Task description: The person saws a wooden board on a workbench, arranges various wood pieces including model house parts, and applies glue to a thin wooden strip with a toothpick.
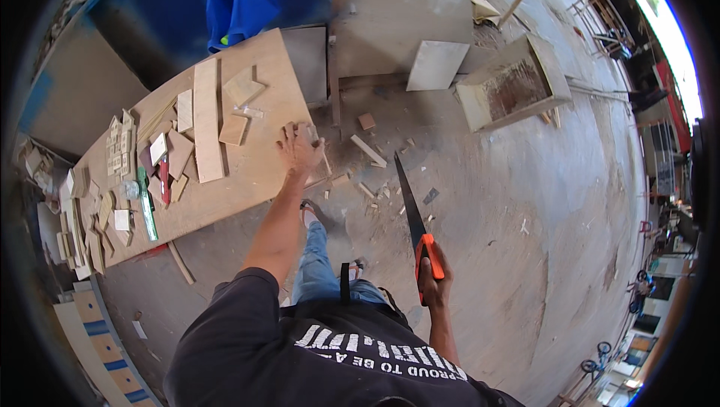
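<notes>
My hands are well apart: the left one (298,151) rests at the right edge of the wooden tabletop (279,85) — whether it grips anything there I cannot tell — while the right one (436,278) is wrapped round the orange handle of the saw (412,216). The saw's dark blade points forward from my right hand, above the floor (495,182). Left of my left hand lie notched wood pieces (243,86) and a long plank (208,118) — and to its right, scattered offcuts (367,151) on the floor
</notes>
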Demonstrator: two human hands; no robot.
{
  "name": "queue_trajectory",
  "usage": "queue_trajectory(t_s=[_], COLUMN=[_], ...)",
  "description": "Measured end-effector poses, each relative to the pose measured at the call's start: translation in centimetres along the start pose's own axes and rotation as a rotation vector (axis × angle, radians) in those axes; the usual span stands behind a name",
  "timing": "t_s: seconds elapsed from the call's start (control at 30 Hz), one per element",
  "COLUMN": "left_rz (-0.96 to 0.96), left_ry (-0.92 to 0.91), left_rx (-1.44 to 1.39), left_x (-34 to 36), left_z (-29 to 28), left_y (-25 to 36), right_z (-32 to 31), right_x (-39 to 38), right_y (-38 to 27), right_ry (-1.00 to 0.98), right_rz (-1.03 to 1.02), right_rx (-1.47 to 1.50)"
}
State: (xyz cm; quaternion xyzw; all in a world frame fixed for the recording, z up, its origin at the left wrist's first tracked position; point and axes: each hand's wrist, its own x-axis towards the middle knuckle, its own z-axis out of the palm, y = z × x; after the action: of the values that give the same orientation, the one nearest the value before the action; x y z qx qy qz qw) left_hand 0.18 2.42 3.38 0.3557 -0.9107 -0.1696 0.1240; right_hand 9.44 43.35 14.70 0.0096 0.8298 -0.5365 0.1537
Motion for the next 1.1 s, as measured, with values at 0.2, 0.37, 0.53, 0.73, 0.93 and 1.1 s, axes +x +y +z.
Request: queue_trajectory(t_s=[0.2, 0.37, 0.53, 0.73, 0.93, 1.1], left_rz=[-0.177, 0.015, 0.135, -0.082, -0.198, 0.008], left_ry=[0.134, 0.213, -0.21, -0.455, -0.627, -0.536], left_rx=[-0.057, -0.406, -0.465, -0.238, -0.041, -0.017], left_x=[-2.1, -5.1, -8.0, -8.2, -3.1, 2.2], left_z=[1.0, 0.8, 10.4, 34.7, 52.1, 66.5], left_y=[0.7, 7.2, 10.0, 2.3, -0.8, -3.9], right_z=[-4.6, -5.8, -3.1, 3.1, 8.7, 12.1], right_x=[-2.2, 0.6, 8.7, 19.3, 28.5, 34.9], right_y=[5.6, 7.5, 9.0, 15.3, 28.2, 38.1], right_ry=[0.078, 0.093, 0.124, 0.29, 0.367, 0.306], right_rz=[0.017, 0.052, 0.084, 0.013, 0.075, -0.034], right_rx=[-0.067, -0.015, 0.067, 0.043, 0.19, 0.089])
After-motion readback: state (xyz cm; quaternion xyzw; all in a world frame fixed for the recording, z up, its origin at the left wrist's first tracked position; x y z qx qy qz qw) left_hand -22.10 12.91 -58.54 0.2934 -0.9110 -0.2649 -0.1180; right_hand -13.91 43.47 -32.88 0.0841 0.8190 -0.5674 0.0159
